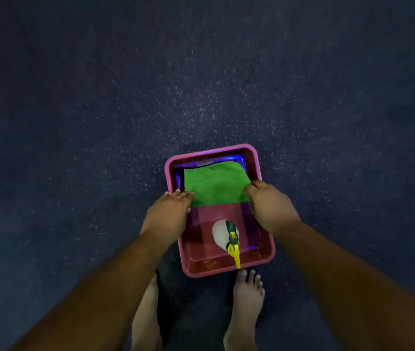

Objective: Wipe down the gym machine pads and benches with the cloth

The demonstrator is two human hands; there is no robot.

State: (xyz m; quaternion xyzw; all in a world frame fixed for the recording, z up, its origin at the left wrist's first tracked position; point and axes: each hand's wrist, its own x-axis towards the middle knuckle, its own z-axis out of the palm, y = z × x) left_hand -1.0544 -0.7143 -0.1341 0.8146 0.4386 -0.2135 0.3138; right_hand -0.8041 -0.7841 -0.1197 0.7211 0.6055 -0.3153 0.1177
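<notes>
Nearest us were our bare feet [244, 307] on the dark speckled floor [74, 122], toes just short of the pink tub [268, 252]. Inside the tub's near half stood a white spray bottle [220, 234] with a yellow and green trigger head, its nozzle reaching over the near rim.

Past it, our left hand [168, 211] lay at the tub's left rim, fingers fairly straight, tips on the left edge of the green cloth [214, 183]. Our right hand [269, 206] curled at the cloth's right edge; it seemed to pinch the fabric, though we could not see the fingertips well enough to be sure. The cloth lay flat across the tub's far half.

We judged this to be the pickup, with no wiping yet begun. To do it well, both hands needed a firm hold on the side edges and a straight lift, keeping clear of the bottle so it stayed upright.
</notes>
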